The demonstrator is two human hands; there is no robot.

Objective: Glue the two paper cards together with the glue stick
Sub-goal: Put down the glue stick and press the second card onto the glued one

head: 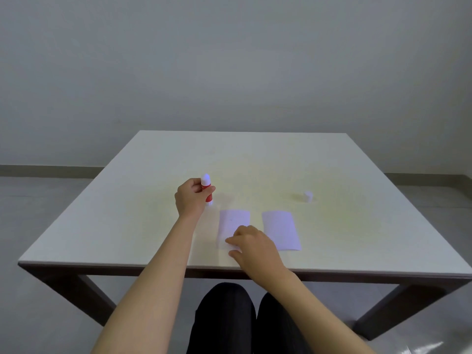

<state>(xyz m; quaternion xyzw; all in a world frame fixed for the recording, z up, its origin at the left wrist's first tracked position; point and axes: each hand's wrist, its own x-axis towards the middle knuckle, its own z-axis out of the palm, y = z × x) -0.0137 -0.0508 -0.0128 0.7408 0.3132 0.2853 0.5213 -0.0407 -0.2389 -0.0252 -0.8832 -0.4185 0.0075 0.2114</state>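
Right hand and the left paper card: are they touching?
Touching. The head view shows the right hand with its fingertips resting on the near end of the left paper card, covering its near right corner.

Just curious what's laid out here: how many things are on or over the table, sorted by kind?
Paper cards: 2, the left card and the right card
Glue stick: 1, held in the left hand
Small white cap: 1
Total: 4
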